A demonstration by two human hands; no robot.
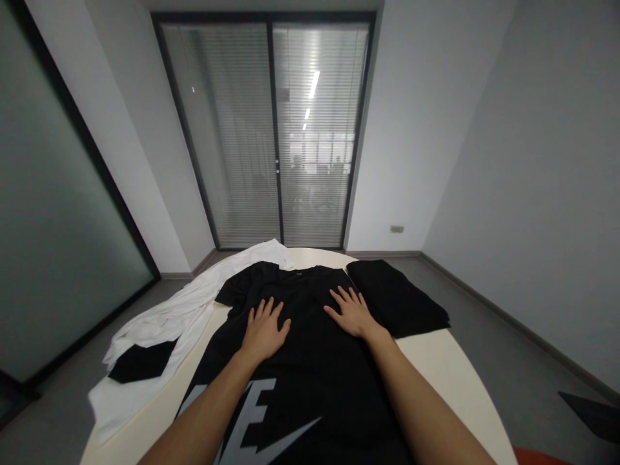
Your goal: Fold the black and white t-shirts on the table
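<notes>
A black T-shirt [310, 361] with large grey lettering and a swoosh lies spread on the table, its collar toward the far end. My left hand [265, 329] rests on the left part of its chest, fingers spread. On the right part, near the shoulder, my right hand [352, 311] lies flat with fingers apart. The left sleeve shows, somewhat rumpled; the right sleeve cannot be made out. My forearms cover part of the print. Right of the shirt is a folded black garment [400, 297].
White clothing [150, 323] lies loosely along the table's left edge, with a black patch [144, 361] on it. The pale table [450, 368] has a rounded edge. Beyond stands a glass door [314, 142] with blinds. Something orange [535, 457] shows at the lower right.
</notes>
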